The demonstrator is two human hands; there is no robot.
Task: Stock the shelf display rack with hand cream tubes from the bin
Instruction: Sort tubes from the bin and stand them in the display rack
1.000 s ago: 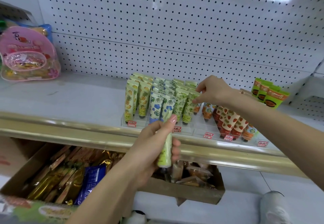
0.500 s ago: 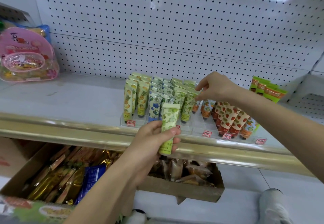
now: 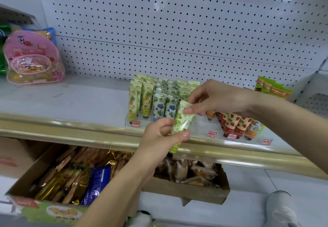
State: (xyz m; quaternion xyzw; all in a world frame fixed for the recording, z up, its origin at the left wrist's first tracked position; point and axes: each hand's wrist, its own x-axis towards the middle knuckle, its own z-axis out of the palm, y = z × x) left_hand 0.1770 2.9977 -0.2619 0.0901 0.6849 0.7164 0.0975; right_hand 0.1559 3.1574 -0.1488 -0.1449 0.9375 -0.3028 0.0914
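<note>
A green grape-print hand cream tube (image 3: pixel 182 123) stands cap down in front of the clear display rack (image 3: pixel 202 125). My left hand (image 3: pixel 160 138) grips its lower half between thumb and fingers. My right hand (image 3: pixel 214 98) pinches the tube's crimped top end. Behind them the rack holds rows of upright tubes: yellow pineapple tubes (image 3: pixel 140 97), blue flower tubes (image 3: pixel 164 105), green tubes at the back and strawberry tubes (image 3: pixel 234 122) to the right. The rack slot just right of the held tube looks empty.
The rack sits on a white shelf (image 3: pixel 79 100) with a gold front rail (image 3: pixel 71 129) and pegboard behind. A pink candy bag (image 3: pixel 33 59) lies far left, green-orange boxes (image 3: pixel 271 88) far right. Below, a cardboard box (image 3: pixel 186 191) holds snack packets. A shoe (image 3: pixel 280 207) shows bottom right.
My left hand has raised the green tube toward the rack. My right hand left the rack's green row, came down and took hold of the tube's top end.
</note>
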